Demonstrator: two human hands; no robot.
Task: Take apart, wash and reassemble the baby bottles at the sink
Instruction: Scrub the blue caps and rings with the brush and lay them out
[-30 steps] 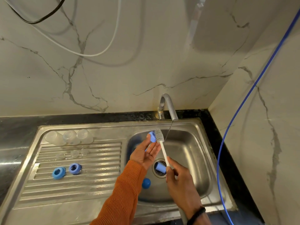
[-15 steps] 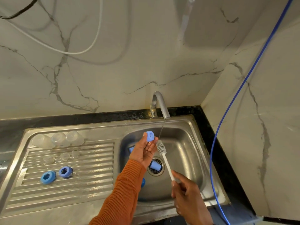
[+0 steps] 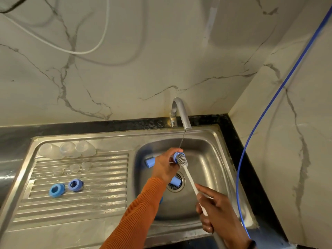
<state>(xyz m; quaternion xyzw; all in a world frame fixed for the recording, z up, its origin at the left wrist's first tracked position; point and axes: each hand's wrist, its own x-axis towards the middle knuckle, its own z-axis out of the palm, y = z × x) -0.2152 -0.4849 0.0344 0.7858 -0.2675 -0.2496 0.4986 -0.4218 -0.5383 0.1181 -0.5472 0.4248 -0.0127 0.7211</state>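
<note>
Head view: the bottle brush (image 3: 181, 160), half a second ago clear of the blue cap (image 3: 175, 156), now has its bristle head pressed into it under the thin tap (image 3: 181, 112) stream. The left hand (image 3: 166, 166) has its grip closed round the cap above the sink basin (image 3: 206, 159); the right hand (image 3: 215, 211) grips the brush handle. Scrubbing of this part looks under way, while clear bottles (image 3: 67, 149) and blue rings (image 3: 65, 187) wait on the drainboard (image 3: 89, 198).

Head cam, single wide-angle view: looks fwd and steeply down onto sink (image 3: 212, 141), close range; marble wall (image 3: 143, 69) fills upper half.
</note>
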